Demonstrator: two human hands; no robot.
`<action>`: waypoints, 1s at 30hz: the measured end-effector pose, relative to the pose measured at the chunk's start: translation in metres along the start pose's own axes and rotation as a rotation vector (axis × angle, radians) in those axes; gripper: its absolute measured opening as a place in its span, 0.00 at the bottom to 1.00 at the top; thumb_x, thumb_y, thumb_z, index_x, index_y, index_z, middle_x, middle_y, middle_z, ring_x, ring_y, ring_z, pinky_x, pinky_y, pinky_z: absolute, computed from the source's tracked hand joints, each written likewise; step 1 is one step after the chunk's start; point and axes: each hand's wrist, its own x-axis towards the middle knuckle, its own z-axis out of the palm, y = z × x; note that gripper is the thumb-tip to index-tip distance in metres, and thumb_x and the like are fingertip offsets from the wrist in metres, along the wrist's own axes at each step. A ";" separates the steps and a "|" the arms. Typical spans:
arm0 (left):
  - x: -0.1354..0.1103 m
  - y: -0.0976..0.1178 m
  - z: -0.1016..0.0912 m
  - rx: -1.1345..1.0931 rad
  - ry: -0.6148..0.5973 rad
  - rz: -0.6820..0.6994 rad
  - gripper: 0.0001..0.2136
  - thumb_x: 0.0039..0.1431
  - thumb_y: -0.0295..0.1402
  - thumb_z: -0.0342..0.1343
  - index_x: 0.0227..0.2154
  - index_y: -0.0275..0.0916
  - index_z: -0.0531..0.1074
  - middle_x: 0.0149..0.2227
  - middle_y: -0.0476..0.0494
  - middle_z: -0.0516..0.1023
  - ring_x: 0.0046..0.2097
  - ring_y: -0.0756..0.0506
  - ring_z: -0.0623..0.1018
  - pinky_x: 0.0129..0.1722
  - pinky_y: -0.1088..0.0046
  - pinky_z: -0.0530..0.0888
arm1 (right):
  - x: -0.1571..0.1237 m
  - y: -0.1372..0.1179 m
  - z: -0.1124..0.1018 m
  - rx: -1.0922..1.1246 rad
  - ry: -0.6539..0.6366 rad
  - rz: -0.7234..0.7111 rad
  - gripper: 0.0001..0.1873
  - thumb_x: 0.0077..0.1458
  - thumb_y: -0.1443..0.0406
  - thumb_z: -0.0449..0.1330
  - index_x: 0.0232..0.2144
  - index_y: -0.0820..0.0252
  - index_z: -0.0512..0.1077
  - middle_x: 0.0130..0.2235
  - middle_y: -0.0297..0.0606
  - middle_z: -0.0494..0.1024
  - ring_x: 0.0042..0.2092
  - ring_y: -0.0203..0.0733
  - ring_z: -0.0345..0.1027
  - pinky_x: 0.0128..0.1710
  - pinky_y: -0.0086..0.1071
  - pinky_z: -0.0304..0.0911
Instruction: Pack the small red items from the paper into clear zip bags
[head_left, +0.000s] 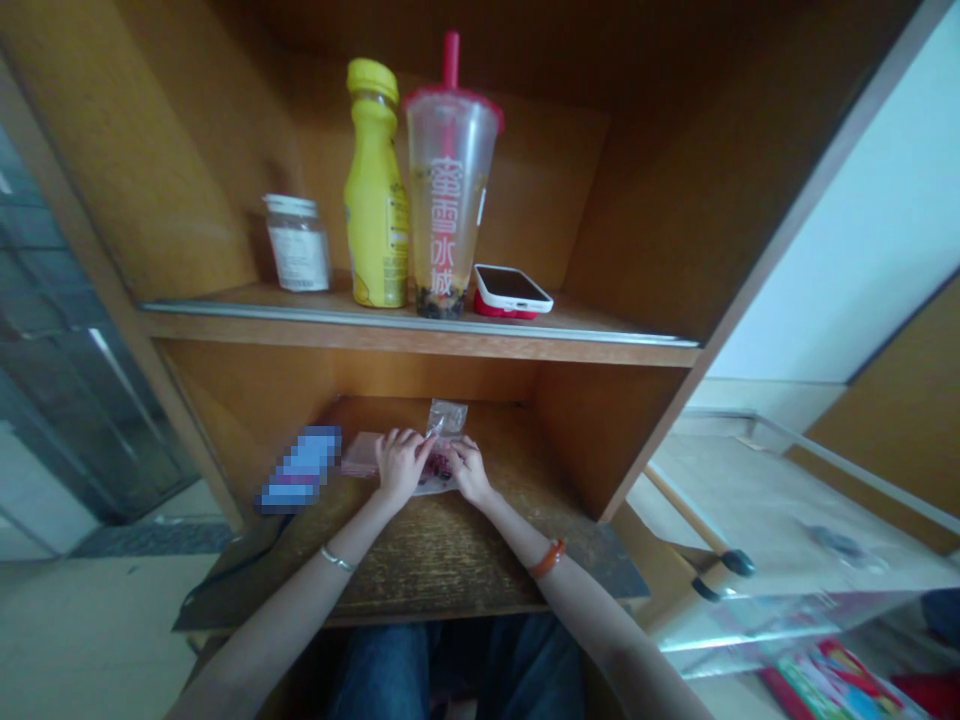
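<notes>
A small see-through plastic bag (448, 416) with dark red, bead-like bits in it lies on the worn wooden desktop (450, 560). My left hand (401, 462) grips its left side, thumb and fingers drawn together near the bag's upper part. On the other side, my right hand (468, 468) has its bent fingers closed on the bag's right edge. Both hands partly cover the bag, and its contents are too small to make out exactly. Just left of my left hand rests a flat pinkish packet (360, 454).
A lit phone (301, 468), its screen pixelated, leans at the left with a cable (251, 558) trailing from it. On the shelf (420, 335) above stand a white-labelled jar (298, 245), a yellow bottle (377, 190), a drink cup with straw (452, 200) and a white phone (514, 290).
</notes>
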 end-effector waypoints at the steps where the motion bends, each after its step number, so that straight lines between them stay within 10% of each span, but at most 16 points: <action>1: 0.000 -0.002 0.000 0.014 0.014 -0.002 0.16 0.61 0.42 0.52 0.22 0.41 0.71 0.28 0.43 0.76 0.36 0.41 0.71 0.42 0.62 0.59 | 0.000 -0.001 0.000 -0.036 -0.011 -0.011 0.23 0.62 0.57 0.48 0.19 0.57 0.69 0.23 0.33 0.71 0.32 0.39 0.61 0.38 0.33 0.54; 11: 0.001 -0.014 0.004 0.077 0.031 -0.011 0.18 0.63 0.44 0.49 0.22 0.39 0.69 0.26 0.45 0.76 0.35 0.43 0.73 0.40 0.67 0.61 | -0.001 -0.006 -0.003 -0.197 -0.019 0.010 0.29 0.66 0.54 0.42 0.18 0.59 0.66 0.22 0.34 0.69 0.32 0.39 0.60 0.38 0.31 0.53; 21: -0.005 -0.022 0.021 -0.325 -0.086 -0.244 0.18 0.66 0.44 0.40 0.27 0.40 0.65 0.23 0.50 0.70 0.27 0.48 0.72 0.29 0.76 0.64 | 0.001 -0.010 -0.001 -0.302 0.030 0.043 0.20 0.64 0.58 0.48 0.24 0.59 0.70 0.28 0.37 0.74 0.34 0.41 0.62 0.39 0.32 0.53; 30: 0.008 -0.046 -0.026 0.167 -0.361 -0.457 0.19 0.67 0.42 0.39 0.36 0.37 0.72 0.33 0.39 0.78 0.36 0.43 0.78 0.32 0.74 0.66 | -0.002 -0.006 -0.001 -0.290 0.056 0.051 0.14 0.63 0.62 0.50 0.32 0.61 0.73 0.33 0.39 0.77 0.39 0.43 0.64 0.43 0.34 0.55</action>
